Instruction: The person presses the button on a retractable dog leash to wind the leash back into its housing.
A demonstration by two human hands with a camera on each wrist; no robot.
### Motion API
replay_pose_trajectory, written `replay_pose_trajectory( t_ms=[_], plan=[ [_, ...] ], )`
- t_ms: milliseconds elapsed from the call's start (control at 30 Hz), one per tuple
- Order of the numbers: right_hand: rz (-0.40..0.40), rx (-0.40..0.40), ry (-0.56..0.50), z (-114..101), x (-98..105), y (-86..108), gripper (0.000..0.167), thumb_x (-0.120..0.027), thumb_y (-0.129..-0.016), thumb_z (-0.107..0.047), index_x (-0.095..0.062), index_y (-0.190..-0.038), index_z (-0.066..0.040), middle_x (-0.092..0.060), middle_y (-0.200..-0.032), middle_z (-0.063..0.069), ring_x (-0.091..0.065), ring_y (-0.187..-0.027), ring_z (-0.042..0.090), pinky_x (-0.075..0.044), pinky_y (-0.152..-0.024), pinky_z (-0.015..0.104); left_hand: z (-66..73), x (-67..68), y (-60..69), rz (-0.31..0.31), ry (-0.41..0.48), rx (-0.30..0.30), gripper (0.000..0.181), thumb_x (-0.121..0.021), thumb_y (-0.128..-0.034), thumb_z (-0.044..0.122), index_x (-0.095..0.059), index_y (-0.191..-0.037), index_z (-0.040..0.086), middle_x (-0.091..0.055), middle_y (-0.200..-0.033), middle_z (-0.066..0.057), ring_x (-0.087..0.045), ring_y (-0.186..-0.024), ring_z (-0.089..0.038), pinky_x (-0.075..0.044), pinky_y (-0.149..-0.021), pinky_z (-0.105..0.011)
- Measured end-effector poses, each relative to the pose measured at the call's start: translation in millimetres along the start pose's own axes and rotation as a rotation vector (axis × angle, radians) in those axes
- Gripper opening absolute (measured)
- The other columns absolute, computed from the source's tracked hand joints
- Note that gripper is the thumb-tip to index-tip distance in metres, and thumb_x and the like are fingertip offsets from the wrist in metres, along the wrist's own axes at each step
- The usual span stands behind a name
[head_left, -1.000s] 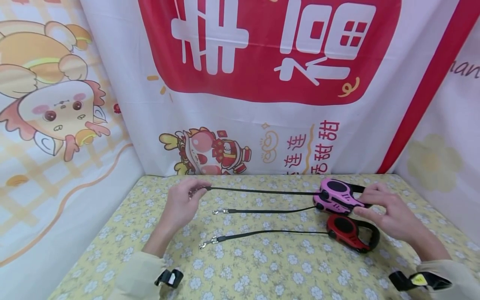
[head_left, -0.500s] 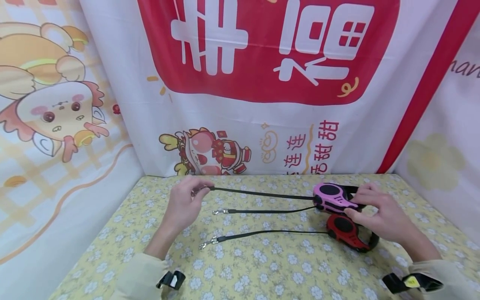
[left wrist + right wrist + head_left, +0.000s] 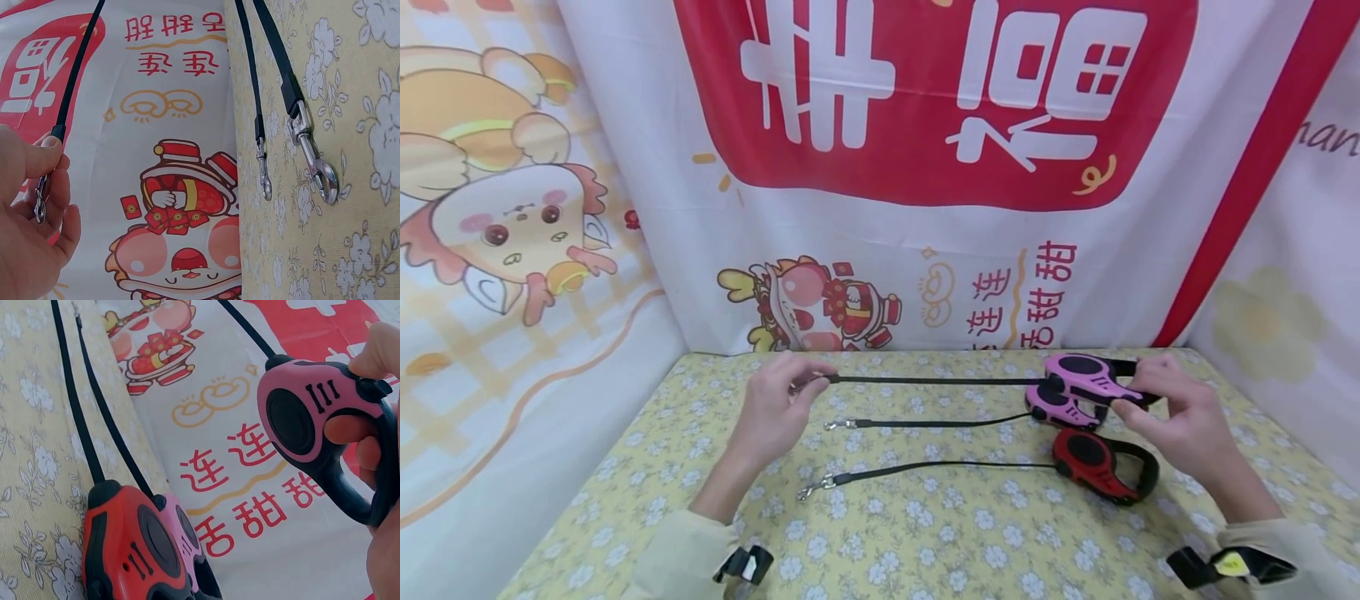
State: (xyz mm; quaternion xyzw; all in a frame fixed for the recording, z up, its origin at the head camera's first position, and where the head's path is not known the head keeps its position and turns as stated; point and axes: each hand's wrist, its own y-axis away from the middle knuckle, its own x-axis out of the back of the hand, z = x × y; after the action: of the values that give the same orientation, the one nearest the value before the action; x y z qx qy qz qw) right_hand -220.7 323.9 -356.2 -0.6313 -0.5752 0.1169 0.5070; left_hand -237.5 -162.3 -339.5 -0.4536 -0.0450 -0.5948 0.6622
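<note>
My right hand [image 3: 1180,412] grips a pink retractable dog leash [image 3: 297,403] by its black handle, with the thumb along its top. From its casing a black strap [image 3: 940,382] runs taut to my left hand [image 3: 778,408], which pinches the end between thumb and fingers. A metal clip [image 3: 41,199] hangs below those fingers in the left wrist view. Under the held casing lies a second pink leash [image 3: 1060,407], partly hidden by it. Nearer on the table, a red leash [image 3: 1086,458] rests with its strap drawn out to the left.
The flowered tablecloth [image 3: 955,533] covers the table. Two metal clips [image 3: 841,424] end the lying straps, the red leash's clip [image 3: 815,486] being nearer. A printed white and red curtain [image 3: 887,233] hangs at the back, with printed cloth at both sides.
The held pink leash dipped toward the table and shifted left, then rose and moved back right. Its strap is now level and straight. My left hand drifted slightly right.
</note>
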Motion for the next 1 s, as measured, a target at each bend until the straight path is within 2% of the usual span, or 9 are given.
replay_pose_trajectory(
  t_ms=[133, 333, 567, 700, 833, 1000],
  plan=[
    [0.03, 0.011, -0.051, -3.0, -0.3, -0.3, 0.036, -0.07, -0.072, 0.025, -0.066, -0.078, -0.01, -0.06, -0.085, -0.01, -0.047, -0.095, 0.011, -0.041, -0.086, 0.016, 3.8, -0.9, 0.0, -0.01, 0.015, -0.002, 0.018, -0.071, -0.1005, 0.007, -0.078, -0.112, 0.019, -0.069, -0.1, 0.001, -0.064, -0.088, -0.011, -0.054, -0.079, -0.026],
    [0.012, 0.011, -0.045, -8.9, -2.2, -1.1, 0.036, -0.071, -0.072, 0.025, -0.068, -0.08, -0.01, -0.061, -0.09, -0.007, -0.048, -0.097, 0.011, -0.043, -0.087, 0.015, 8.3, -0.9, 1.3, -0.005, 0.023, -0.025, 0.019, -0.072, -0.0996, 0.006, -0.078, -0.111, 0.019, -0.07, -0.1, 0.001, -0.064, -0.087, -0.011, -0.054, -0.079, -0.027],
    [-0.014, -0.01, 0.052, -14.3, -3.4, -2.2, 0.037, -0.077, -0.075, 0.018, -0.072, -0.081, -0.018, -0.059, -0.085, -0.011, -0.045, -0.096, 0.007, -0.037, -0.082, 0.017, 8.9, -0.5, 1.9, 0.013, 0.02, -0.046, 0.018, -0.072, -0.0994, 0.005, -0.078, -0.11, 0.018, -0.067, -0.095, 0.001, -0.062, -0.086, -0.011, -0.052, -0.075, -0.025],
    [-0.022, -0.015, 0.091, -14.7, -3.0, -2.3, 0.036, -0.08, -0.074, 0.016, -0.073, -0.083, -0.018, -0.061, -0.089, -0.011, -0.047, -0.096, 0.005, -0.038, -0.083, 0.015, 9.6, 0.5, 2.0, 0.018, 0.026, -0.047, 0.019, -0.072, -0.0988, 0.004, -0.078, -0.111, 0.017, -0.066, -0.095, 0.0, -0.063, -0.087, -0.012, -0.053, -0.076, -0.025],
    [-0.046, 0.036, 0.203, -13.5, -2.7, -3.9, 0.032, -0.085, -0.071, 0.008, -0.076, -0.087, -0.018, -0.066, -0.091, -0.011, -0.052, -0.095, -0.001, -0.04, -0.086, 0.012, 11.2, 2.9, 2.2, 0.032, 0.028, -0.037, 0.019, -0.073, -0.0985, 0.003, -0.078, -0.112, 0.016, -0.065, -0.095, -0.001, -0.064, -0.088, -0.012, -0.055, -0.078, -0.025],
    [-0.123, 0.124, 0.349, -11.4, -5.8, -5.9, 0.028, -0.089, -0.07, -0.004, -0.076, -0.088, -0.02, -0.068, -0.09, -0.008, -0.051, -0.095, 0.002, -0.039, -0.084, 0.026, 12.3, 4.7, 2.5, 0.051, 0.021, -0.02, 0.018, -0.073, -0.0989, 0.004, -0.079, -0.111, 0.015, -0.063, -0.093, -0.001, -0.064, -0.088, -0.012, -0.055, -0.077, -0.025]
  ],
)
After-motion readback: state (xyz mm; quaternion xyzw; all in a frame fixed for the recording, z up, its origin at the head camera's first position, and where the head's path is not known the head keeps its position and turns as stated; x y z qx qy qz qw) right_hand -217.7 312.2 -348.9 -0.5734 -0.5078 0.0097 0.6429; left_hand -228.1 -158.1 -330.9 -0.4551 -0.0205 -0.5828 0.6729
